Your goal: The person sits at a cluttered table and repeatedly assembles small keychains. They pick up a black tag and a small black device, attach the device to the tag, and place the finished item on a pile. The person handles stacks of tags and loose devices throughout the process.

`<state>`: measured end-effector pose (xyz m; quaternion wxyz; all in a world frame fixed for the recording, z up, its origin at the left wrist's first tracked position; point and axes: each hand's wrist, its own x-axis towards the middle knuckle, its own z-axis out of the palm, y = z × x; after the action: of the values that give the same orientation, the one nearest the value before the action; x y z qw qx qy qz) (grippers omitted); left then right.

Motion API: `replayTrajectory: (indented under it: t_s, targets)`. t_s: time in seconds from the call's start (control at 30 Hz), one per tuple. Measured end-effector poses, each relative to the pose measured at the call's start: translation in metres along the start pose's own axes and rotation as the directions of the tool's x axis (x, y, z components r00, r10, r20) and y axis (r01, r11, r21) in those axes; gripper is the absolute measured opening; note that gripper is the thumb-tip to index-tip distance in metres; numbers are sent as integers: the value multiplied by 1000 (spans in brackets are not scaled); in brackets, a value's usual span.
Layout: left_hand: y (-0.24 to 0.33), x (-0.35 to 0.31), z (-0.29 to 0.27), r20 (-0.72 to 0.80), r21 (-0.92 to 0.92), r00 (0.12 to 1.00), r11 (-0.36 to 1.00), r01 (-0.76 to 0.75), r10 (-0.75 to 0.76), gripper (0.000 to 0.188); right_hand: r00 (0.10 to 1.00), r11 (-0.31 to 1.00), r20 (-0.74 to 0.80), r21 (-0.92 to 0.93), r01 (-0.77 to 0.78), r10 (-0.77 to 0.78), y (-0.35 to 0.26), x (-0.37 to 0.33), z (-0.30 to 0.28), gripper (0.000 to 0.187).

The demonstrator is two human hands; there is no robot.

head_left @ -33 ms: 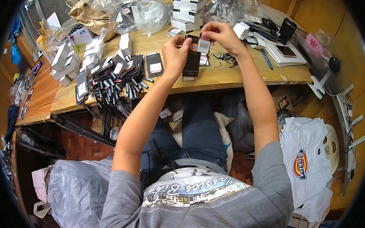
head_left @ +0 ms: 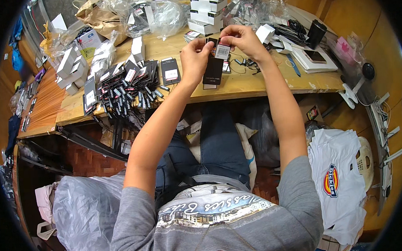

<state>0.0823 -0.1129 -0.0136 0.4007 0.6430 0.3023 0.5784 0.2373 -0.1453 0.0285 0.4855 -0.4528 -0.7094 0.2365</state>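
Over the front of the table, my left hand (head_left: 193, 60) pinches the top of a black hang tag (head_left: 213, 71) between thumb and fingers. My right hand (head_left: 241, 39) grips a small white barcode label (head_left: 223, 52) by its upper edge. That label overlaps the upper part of the black tag; whether they are stuck together I cannot tell. More tags (head_left: 226, 67) lie partly hidden behind it. To the left of my left hand, a single black tag with a white label (head_left: 170, 70) lies flat. Beyond it spreads a heap of black tags with strings (head_left: 129, 81).
White boxes (head_left: 205, 17) are stacked at the back, among clear plastic bags (head_left: 167, 17). Small white boxes (head_left: 73, 68) stand at left. On the right are a phone (head_left: 315, 56) on a white stack, a black cup (head_left: 316, 33) and tangled black strings (head_left: 251, 66). White shirts (head_left: 335, 178) lie lower right.
My right hand has shifted slightly left with the barcode label, which now covers the coloured mark on the black tag. The tag's lower end has tilted a little.
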Motion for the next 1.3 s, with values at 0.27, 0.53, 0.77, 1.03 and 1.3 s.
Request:
replayTrajectory:
  t_s: [0.27,0.53,0.77,1.03,1.3]
  targets:
    - [-3,-8,4,89,4,989,992,122,-122,16,946,969,-318,-248,-17,-65,0,-19,12,14]
    - [10,-19,-34,280,-518,921,764,384,-272,29,766,324,-455,-717,-618,454,29,-65,-3,26]
    - [21,-38,-58,451,-599,820,562,571,-352,29,823,434,-330,-725,-535,462,39,-48,-6,18]
    - [19,-65,-57,452,-608,776,484,629,-440,24,836,965,-541,253,65,86,11,11,-96,8]
    - [6,-83,-53,335,-568,840,619,542,-428,32,825,879,-562,362,311,-61,-66,-17,-86,12]
